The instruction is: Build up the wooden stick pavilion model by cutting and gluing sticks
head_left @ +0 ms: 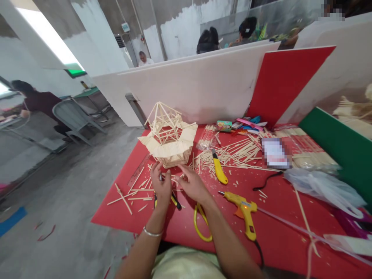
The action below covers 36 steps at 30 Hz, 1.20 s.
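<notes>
A model building of thin wooden sticks point(170, 149), with a flared lower roof and an open-frame peak, stands on the red tabletop. My left hand point(162, 188) is at its near base, fingers curved and thumb apart from the index finger. My right hand point(194, 186) reaches to the base from the right, index finger stretched out by the lower edge. Neither hand visibly holds anything. Beneath them lies a tool with black and yellow handles point(176, 201), its head hidden. A yellow loop handle point(203, 228) shows beside my right forearm.
Loose sticks point(238, 153) and offcuts litter the red table point(186, 228). A yellow utility knife point(220, 168), a corded yellow glue gun point(242, 211), a plastic bag point(322, 190) and stick packs point(310, 149) lie rightward. White boards point(188, 89) stand behind. A person point(40, 104) sits far left.
</notes>
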Tool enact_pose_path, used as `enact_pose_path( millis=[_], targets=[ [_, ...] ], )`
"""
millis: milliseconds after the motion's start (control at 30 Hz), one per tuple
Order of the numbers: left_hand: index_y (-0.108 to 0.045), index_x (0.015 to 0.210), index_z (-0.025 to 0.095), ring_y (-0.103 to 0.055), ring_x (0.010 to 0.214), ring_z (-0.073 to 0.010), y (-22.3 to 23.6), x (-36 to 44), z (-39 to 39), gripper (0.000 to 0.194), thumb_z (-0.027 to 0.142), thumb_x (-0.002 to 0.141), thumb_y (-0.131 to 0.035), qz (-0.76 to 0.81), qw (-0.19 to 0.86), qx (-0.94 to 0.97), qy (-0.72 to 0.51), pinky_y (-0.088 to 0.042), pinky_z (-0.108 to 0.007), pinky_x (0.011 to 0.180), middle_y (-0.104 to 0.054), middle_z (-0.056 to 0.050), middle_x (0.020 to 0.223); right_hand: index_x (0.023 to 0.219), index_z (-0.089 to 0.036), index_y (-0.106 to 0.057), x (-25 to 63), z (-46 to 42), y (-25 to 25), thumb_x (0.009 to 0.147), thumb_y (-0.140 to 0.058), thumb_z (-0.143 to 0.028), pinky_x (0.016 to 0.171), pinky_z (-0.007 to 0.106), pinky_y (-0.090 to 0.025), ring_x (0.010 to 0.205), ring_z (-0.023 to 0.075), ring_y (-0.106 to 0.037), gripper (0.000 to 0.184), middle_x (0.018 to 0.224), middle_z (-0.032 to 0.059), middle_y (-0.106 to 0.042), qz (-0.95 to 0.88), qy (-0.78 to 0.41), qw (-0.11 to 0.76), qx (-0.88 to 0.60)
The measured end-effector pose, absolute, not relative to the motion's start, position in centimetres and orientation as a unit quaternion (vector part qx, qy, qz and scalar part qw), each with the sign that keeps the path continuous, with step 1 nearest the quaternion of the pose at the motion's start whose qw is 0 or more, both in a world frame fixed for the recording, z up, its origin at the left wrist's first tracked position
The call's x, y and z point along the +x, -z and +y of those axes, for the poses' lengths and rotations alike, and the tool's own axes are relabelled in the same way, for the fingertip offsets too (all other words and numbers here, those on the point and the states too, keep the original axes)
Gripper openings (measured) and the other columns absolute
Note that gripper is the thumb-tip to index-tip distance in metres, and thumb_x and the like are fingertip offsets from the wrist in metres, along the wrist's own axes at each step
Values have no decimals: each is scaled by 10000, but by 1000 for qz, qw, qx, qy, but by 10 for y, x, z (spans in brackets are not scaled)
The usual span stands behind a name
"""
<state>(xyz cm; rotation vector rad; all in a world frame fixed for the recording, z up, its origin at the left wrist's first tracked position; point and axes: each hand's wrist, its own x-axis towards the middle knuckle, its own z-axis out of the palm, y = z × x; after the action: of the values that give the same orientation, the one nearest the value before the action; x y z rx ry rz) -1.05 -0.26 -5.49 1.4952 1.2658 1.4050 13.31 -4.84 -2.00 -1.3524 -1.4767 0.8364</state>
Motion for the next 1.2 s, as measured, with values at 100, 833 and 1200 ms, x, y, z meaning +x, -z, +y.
enact_pose_path(
  millis=[100,833,1200],
  targets=[
    [-612,1228,267,-373,1419,-267,52,7,-7,345,315,887,-629,500,267,598,-566,-253,-428,1198,-461,-99,1454,1435,-246,-521,131,-51,22,900,-504,-231,1174,458,-353,1367,239,-485,536,1454,85,-553,-616,-301,465,-560],
    [-689,1104,180,-662,1007,-187,68,23,-16,292,290,834,-669,426,448,528,-582,-506,-325,947,-713,-74,1083,1356,-168,-580,122,-60,17,997,-398,-214,884,315,-458,993,219,-646,405,1134,115,-718,-683,-115,279,-665],
    [-695,1087,165,-663,989,-198,63,24,-17,311,305,810,-674,436,436,530,-582,-509,-340,944,-717,-88,1072,1357,-154,-568,116,-60,17,1012,-377,-222,888,315,-463,1009,221,-645,400,1139,119,-715,-681,-110,261,-675]
  ],
)
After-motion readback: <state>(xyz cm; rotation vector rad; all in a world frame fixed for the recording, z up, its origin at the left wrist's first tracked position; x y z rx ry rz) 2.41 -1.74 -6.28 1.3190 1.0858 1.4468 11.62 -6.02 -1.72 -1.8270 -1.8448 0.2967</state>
